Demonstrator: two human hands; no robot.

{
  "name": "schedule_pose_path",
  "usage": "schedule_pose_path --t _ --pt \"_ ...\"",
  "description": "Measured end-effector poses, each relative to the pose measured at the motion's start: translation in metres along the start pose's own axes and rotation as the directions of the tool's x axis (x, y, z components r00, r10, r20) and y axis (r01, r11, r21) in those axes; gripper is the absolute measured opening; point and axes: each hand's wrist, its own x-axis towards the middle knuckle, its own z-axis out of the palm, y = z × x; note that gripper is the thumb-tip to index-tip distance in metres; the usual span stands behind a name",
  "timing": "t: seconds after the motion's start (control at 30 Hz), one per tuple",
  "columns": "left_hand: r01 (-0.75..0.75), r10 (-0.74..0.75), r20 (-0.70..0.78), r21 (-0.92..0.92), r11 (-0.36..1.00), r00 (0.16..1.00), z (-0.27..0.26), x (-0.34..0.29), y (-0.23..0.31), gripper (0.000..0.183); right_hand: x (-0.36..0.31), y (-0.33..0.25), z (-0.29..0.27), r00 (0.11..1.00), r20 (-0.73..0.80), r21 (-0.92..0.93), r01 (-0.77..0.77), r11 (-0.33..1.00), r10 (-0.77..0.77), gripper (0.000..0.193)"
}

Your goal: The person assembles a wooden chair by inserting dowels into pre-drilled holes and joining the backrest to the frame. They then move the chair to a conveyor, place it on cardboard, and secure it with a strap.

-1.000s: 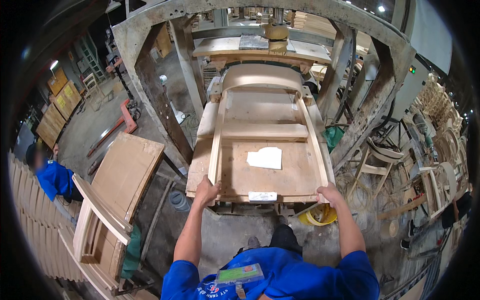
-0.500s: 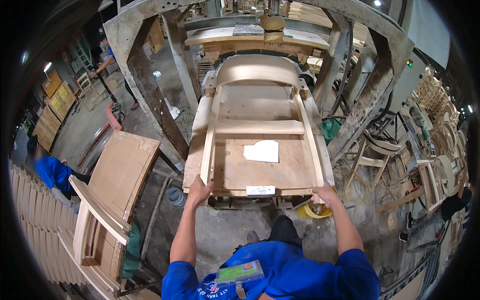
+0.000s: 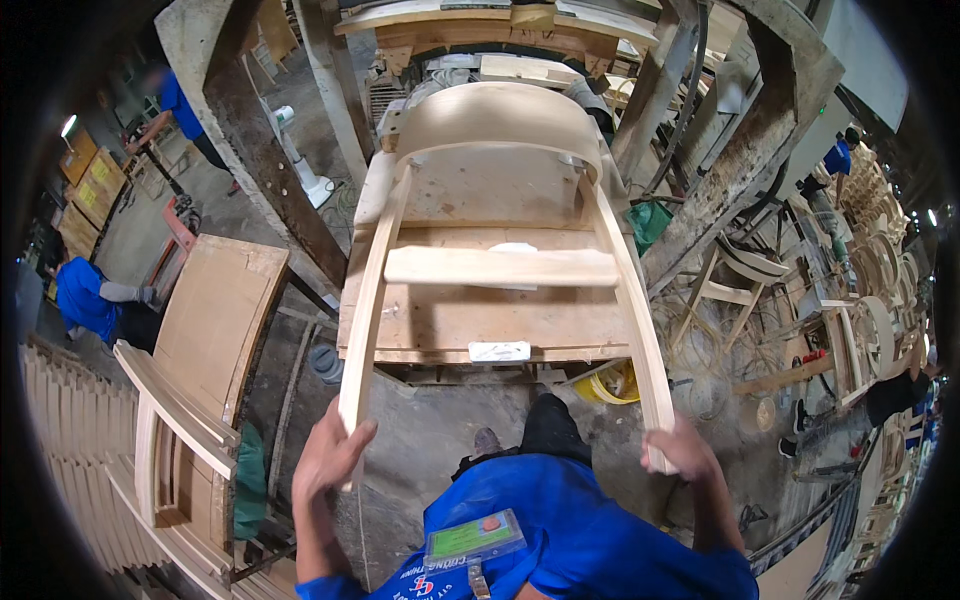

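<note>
A pale wooden chair frame (image 3: 500,268) spans the middle of the view, with two long legs, one crossbar and a broad curved backrest (image 3: 500,115) at its far end. Around the near end of the left leg my left hand (image 3: 330,445) is closed. My right hand (image 3: 682,446), slightly blurred, grips the near end of the right leg. Both leg ends reach past the near edge of the wooden work board (image 3: 480,335), over the floor. On the board's edge sits a white block (image 3: 500,351), and the crossbar partly covers a white sheet (image 3: 515,250).
Rusty metal posts (image 3: 255,150) flank the board. At left, curved wooden parts (image 3: 180,410) lie on a panelled table (image 3: 215,300). A yellow bucket (image 3: 608,385) stands under the board's right side. Other people in blue work at left, and a wooden chair (image 3: 735,280) stands at right.
Both hands have pulled the chair frame toward me and up off the board. The crossbar now covers part of the white sheet.
</note>
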Motion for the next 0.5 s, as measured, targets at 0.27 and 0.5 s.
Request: schedule_pose_path --t 0.27,0.5 --pt "0.342 -0.142 0.355 -0.597 0.726 0.924 0.024 0.038 -0.050 0.060 0.019 0.052 -0.025 0.963 0.268 0.483 -0.116 0.868 -0.020 0.032" --pt "0.149 -0.164 -0.011 -0.361 0.921 0.986 0.069 0.151 -0.017 0.064 0.101 0.045 0.004 0.988 -0.063 0.150 0.147 0.978 -0.139 0.036"
